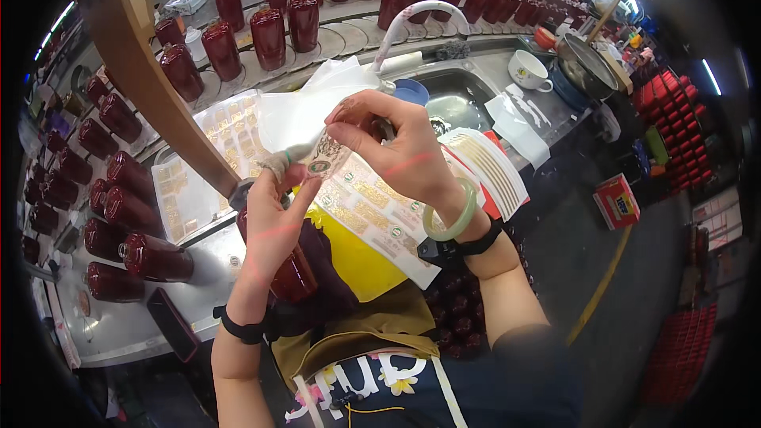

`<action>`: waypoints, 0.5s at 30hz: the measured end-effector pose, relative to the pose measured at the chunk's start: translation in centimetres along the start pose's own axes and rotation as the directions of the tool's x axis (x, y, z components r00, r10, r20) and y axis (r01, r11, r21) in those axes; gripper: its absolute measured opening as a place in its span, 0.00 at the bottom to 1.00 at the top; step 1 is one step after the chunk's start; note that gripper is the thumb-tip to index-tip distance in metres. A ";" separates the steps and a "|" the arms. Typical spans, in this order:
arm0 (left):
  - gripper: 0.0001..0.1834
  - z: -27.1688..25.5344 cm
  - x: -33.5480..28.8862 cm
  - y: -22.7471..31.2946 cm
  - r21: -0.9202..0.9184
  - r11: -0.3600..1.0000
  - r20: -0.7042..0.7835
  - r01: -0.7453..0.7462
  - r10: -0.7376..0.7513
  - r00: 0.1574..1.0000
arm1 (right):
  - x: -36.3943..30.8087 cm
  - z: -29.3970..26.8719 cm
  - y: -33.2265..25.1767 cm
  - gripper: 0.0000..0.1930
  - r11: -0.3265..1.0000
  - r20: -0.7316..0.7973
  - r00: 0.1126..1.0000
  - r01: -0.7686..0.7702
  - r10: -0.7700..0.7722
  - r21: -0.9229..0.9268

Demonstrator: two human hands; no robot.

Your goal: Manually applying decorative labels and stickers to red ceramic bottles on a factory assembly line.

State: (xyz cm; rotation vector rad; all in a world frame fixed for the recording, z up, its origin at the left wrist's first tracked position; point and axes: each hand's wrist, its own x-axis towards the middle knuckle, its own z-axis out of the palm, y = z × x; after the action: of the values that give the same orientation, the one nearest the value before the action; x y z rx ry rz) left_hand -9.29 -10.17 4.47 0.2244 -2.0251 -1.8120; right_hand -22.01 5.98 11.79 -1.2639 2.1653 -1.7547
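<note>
Between both hands, above the worktop, is a small thin decal with a dark and gold pattern and a round green mark. My left hand pinches its lower left edge; something pale is wrapped round one fingertip. My right hand has its thumb and fingers closed on the upper end. Beneath my hands lies a larger decal sheet with gold patterns, on a yellow sheet. A dark red glass bottle rests by my lap under my left wrist, partly hidden by the arm and dark cloth.
A curved conveyor carrying several red bottles runs behind. More bottles and a phone are at left. A wooden post rises near my left hand. Right of centre are a sink, faucet, white strips and cup.
</note>
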 end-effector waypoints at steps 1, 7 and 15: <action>0.29 -0.2 0.0 -0.3 -0.061 0.994 0.040 0.089 -0.086 0.995 | -0.2 -0.1 0.5 0.06 0.998 -0.043 0.999 0.006 -0.004 0.057; 0.18 -0.2 -0.4 0.4 0.016 0.988 0.071 0.154 -0.155 0.985 | -1.7 -1.6 3.9 0.13 0.981 -0.226 0.974 -0.050 0.006 -0.187; 0.15 -1.3 -1.8 2.6 0.281 0.956 0.309 0.083 -0.172 0.935 | -5.3 1.3 5.2 0.27 0.977 0.547 0.824 -0.208 0.147 0.051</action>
State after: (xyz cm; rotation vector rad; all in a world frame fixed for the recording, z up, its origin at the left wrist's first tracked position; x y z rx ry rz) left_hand -6.74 -10.24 6.70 0.1379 -2.5467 -1.7443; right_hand -20.66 8.33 4.79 -1.2831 1.7665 -1.2251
